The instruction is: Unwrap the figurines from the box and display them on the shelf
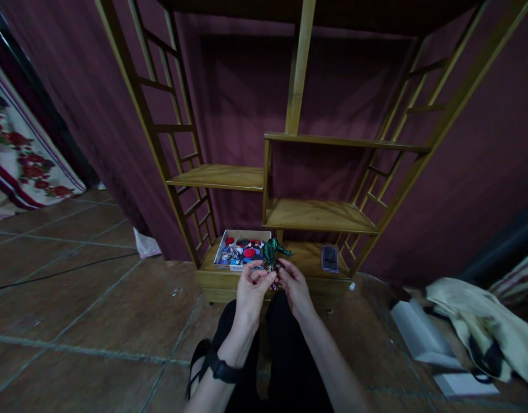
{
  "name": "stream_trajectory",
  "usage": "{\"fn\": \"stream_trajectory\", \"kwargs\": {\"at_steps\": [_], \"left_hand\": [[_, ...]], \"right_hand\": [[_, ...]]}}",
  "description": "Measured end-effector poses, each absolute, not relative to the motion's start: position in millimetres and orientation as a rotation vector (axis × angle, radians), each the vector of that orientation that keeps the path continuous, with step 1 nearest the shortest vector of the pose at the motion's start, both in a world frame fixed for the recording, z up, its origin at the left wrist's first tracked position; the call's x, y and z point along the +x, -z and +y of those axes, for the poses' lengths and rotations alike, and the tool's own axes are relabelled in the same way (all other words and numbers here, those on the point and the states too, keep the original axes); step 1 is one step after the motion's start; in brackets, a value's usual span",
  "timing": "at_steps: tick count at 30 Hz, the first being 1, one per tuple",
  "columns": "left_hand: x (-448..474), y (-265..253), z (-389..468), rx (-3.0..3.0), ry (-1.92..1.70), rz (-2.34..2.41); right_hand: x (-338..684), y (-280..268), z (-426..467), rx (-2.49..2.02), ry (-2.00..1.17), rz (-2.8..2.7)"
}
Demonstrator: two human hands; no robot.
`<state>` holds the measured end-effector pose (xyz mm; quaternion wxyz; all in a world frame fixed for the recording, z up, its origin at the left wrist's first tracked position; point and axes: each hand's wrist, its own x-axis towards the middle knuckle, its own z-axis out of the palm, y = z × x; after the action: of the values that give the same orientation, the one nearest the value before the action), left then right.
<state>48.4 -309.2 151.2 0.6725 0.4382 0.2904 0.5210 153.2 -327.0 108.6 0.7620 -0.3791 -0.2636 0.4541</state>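
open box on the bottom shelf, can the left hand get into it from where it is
Likely yes: the left hand is close to the open box, and no lid covers it. The hand seems busy with a shiny green item, though, so it may need to let go first.

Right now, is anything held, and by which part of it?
Yes: a green item, held at the end nearest the person by the left fingers and right fingers; the exact grip is too small to make out.

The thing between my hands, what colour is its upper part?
The upper part is green with dark patches, best in the head view.
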Motion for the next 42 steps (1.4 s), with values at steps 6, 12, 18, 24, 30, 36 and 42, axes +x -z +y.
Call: {"fn": "stream_trajectory", "kwargs": {"at_steps": [6, 12, 18, 24, 30, 36, 42], "left_hand": [[60.8, -146.6, -317.7, 1.155, -1.271, 0.727], [65.7, -143.8, -329.4, 1.397, -1.301, 0.841], [58.3, -141.6, -322.9, 1.504, -1.310, 0.882], [48.1, -136.3, -304.3, 1.482, -1.362, 0.945], [43.7, -138.9, -290.6, 1.408, -1.361, 0.921], [41.5, -138.6, -280.6, 1.278, -1.348, 0.903], [38.8, -138.0, -273.3, 1.100, -1.277, 0.804]], "right_hand": [[152.5, -105.5, -323.8, -0.781, -1.074, -0.494], [150.9, -97.8, -319.3, -0.763, -1.134, -0.412], [155.0, -110.2, -322.8, -0.674, -1.066, -0.396], [159.3, -116.1, -328.6, -0.732, -0.923, -0.450], [152.7, -129.8, -343.1, -0.812, -0.811, -0.553], [142.2, -137.6, -354.3, -0.913, -0.701, -0.668], [123.9, -153.6, -368.3, -0.979, -0.619, -0.834]]}}
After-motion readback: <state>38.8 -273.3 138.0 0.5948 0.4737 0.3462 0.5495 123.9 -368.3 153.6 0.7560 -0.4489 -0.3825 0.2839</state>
